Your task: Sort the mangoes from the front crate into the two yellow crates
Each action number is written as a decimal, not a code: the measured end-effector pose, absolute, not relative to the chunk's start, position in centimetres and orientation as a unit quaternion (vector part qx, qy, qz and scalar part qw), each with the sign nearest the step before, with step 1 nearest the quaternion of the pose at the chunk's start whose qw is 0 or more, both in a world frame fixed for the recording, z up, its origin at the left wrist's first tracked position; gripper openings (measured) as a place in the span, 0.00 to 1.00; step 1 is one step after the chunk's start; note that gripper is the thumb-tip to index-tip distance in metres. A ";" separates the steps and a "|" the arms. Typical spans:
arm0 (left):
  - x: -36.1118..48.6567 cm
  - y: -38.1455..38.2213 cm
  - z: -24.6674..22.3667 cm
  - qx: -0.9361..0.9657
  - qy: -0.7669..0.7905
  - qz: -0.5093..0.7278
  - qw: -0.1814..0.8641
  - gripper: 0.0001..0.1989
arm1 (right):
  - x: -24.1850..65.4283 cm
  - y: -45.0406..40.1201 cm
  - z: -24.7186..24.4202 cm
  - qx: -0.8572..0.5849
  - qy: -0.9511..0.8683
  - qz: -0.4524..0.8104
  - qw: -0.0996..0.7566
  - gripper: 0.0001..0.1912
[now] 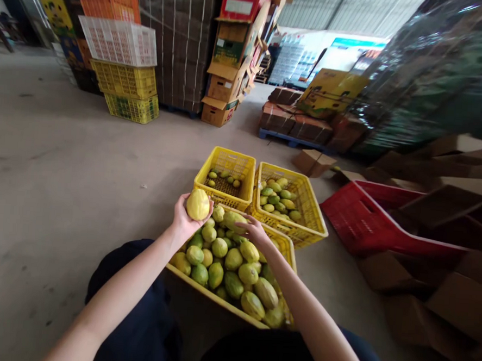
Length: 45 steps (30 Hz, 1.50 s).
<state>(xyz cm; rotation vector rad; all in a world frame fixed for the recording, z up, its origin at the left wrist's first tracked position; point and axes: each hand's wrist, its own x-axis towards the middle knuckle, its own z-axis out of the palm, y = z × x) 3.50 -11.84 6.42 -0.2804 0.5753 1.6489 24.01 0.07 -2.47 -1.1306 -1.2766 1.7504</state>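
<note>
In my left hand [185,218] rests a yellow papaya [198,204], held up over the left rim of the near yellow crate [221,301]. My right hand [255,230] has its fingers and thumb at the right end of a longer yellow-green papaya [234,221] at the back of that crate. Underneath lie several green and yellow papayas [233,259], filling the crate. Behind it stand two more yellow crates: the left one [246,193] has a few small fruits on its bottom, while the right one [310,206] holds a heap of green and yellow fruits.
To the right, a red crate [357,217] stands among loose cardboard boxes [457,308]. Farther back are a blue pallet [286,139] with cartons, stacked crates [125,78] and a tall stack of fruit boxes [226,87]. Bare concrete floor [61,175] stretches to the left.
</note>
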 end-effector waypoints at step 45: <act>15.8 -6.7 4.4 -0.014 0.262 0.667 0.697 0.12 | 26.8 -5.2 2.8 -0.286 -0.136 0.766 0.559 0.18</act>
